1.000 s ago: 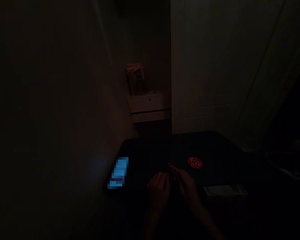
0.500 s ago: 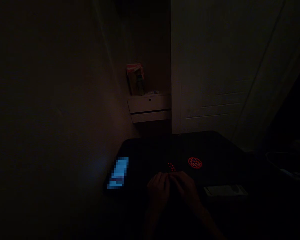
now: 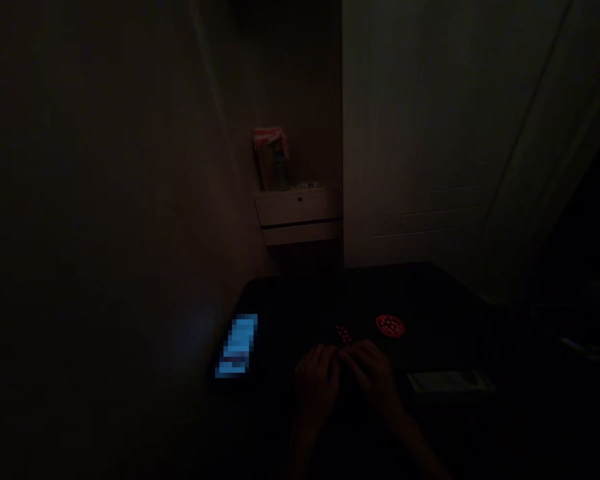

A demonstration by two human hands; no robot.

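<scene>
In the dim head view, my left hand [image 3: 318,373] and my right hand [image 3: 373,370] meet over the near part of a dark table [image 3: 300,300]. The fingers of both are bent inward and pinched, with the fingertips close together. Whatever lies between them is too dark and small to name. Just beyond my fingertips is a cluster of small red pieces [image 3: 344,334], several of them, on the dark surface. To the right of that cluster sits a round red dish [image 3: 390,326] with several small red pieces in it.
A lit, pixelated screen [image 3: 237,347] lies at the table's left edge. A pale flat box [image 3: 450,381] is at the right front. Behind the table are a drawer unit [image 3: 300,212] holding a red-and-white topped package [image 3: 271,159], and a tall pale door [image 3: 420,133]. A wall rises on the left.
Almost nothing differs. Both hands stay together in the same place, with only a slight shift of the right fingers; the dish and red pieces have not moved.
</scene>
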